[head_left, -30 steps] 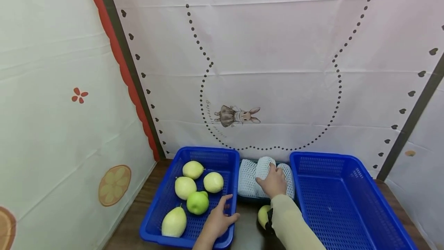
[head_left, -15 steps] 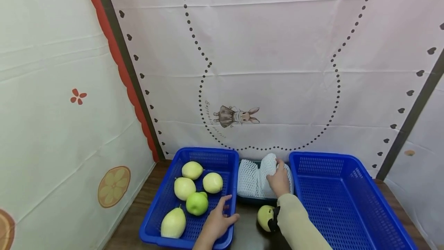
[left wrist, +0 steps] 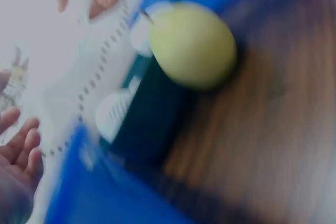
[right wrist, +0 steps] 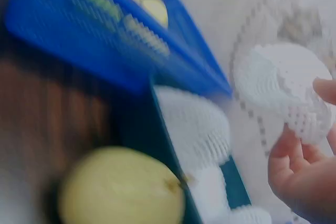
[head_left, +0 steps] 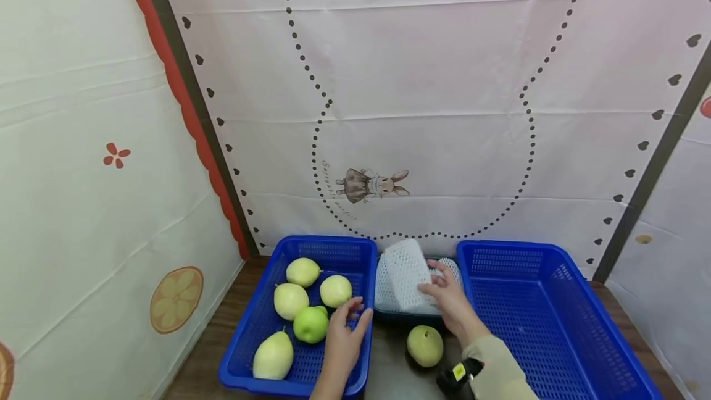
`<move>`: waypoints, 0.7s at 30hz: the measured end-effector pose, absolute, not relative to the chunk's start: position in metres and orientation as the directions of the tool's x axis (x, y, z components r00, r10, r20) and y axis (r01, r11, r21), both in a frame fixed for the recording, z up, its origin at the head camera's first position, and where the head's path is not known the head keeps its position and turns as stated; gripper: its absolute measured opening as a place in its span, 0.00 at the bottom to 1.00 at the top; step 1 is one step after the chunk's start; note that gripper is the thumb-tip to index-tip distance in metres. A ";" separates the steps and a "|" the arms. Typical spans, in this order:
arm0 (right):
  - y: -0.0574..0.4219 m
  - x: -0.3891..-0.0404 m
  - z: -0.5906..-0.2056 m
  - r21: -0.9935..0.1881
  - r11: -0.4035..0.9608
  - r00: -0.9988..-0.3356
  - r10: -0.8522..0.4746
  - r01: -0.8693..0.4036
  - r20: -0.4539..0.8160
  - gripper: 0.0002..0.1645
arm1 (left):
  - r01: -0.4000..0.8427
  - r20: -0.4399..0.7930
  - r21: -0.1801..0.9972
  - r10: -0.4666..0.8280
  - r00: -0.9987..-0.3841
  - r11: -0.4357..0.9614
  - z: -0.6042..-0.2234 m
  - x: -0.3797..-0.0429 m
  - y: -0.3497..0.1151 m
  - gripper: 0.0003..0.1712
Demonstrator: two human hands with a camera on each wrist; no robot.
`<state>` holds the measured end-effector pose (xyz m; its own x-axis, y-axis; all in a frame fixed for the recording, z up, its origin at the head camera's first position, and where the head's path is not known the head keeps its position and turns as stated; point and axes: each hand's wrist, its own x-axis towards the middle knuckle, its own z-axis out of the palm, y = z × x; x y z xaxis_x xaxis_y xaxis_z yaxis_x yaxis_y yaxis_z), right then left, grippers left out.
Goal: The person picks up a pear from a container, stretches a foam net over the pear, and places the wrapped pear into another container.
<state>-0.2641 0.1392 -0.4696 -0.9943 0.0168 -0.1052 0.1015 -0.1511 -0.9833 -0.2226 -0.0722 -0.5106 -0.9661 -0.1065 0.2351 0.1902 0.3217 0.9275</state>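
My right hand [head_left: 454, 304] pinches a white foam fruit net [head_left: 408, 273], raised over a dark green tray [head_left: 404, 318] of similar nets. In the right wrist view, thumb and fingers hold one side of the net [right wrist: 281, 74], its mouth spread round. My left hand [head_left: 342, 343] hovers at the right side of the left blue basket [head_left: 236, 350], fingers loosely bent and holding nothing. A yellow-green pear [head_left: 424, 345] sits on the table just in front of the tray, between both hands.
Several pale pears [head_left: 273, 355] and a brighter green fruit [head_left: 311, 325] lie in the left basket. Another blue basket [head_left: 561, 320] stands right of the tray. A white printed cloth [head_left: 444, 110] hangs behind everything.
My right hand has drawn one net up out of the tray and brought it left and nearer. The left hand has turned and lifted slightly. More of the table pear now shows.
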 end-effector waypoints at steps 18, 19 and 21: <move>0.143 -0.232 -0.470 -0.996 -0.008 -0.966 0.242 0.088 -0.088 0.25 | -0.056 -0.129 0.915 -0.158 -0.979 -0.399 -0.497 -0.225 -0.064 0.03; 0.142 -0.231 -0.470 -0.997 0.002 -0.971 0.228 0.072 -0.069 0.24 | -0.061 -0.120 0.916 -0.127 -0.985 -0.396 -0.497 -0.225 -0.064 0.06; 0.136 -0.229 -0.468 -0.999 0.021 -0.984 0.174 0.028 -0.024 0.22 | -0.078 -0.099 0.919 -0.033 -0.995 -0.387 -0.496 -0.224 -0.060 0.19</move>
